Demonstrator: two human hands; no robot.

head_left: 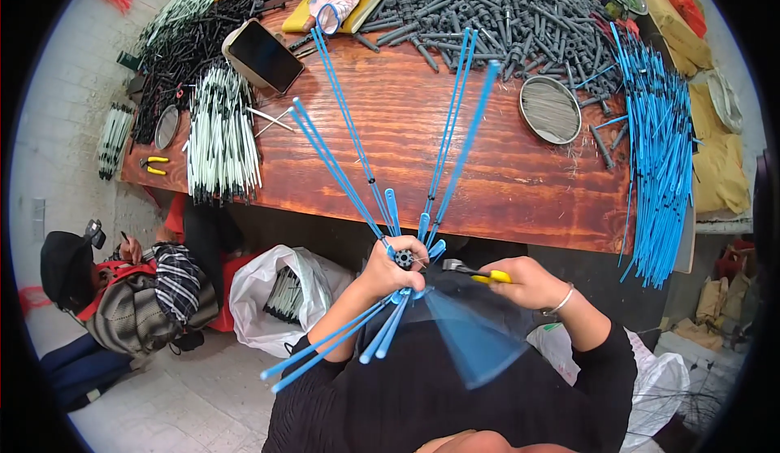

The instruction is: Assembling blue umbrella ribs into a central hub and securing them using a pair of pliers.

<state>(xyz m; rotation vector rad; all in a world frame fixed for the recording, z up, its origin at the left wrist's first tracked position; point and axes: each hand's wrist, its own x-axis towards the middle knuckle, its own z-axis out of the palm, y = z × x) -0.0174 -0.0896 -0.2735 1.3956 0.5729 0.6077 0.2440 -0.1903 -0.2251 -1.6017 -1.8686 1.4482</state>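
My left hand (382,273) is closed around a round black hub (404,258) with holes in its face, held in front of my chest. Several thin blue rods (340,178) spread out from the hub in pairs, both toward the table and back toward me. Short blue flat pieces (392,207) sit near their inner ends. One rod on my side is smeared into a blue fan by motion. My right hand (526,282) grips pliers with yellow handles (492,277), their dark metal head pointing at the hub and a little apart from it.
Beyond my hands stands a brown wooden table (357,128). On it are grey plastic parts (496,18), a pin dish (551,110), blue rods (660,152), white rods (221,140) and a phone (264,56). A person (138,299) sits at left, near a white bag (256,299).
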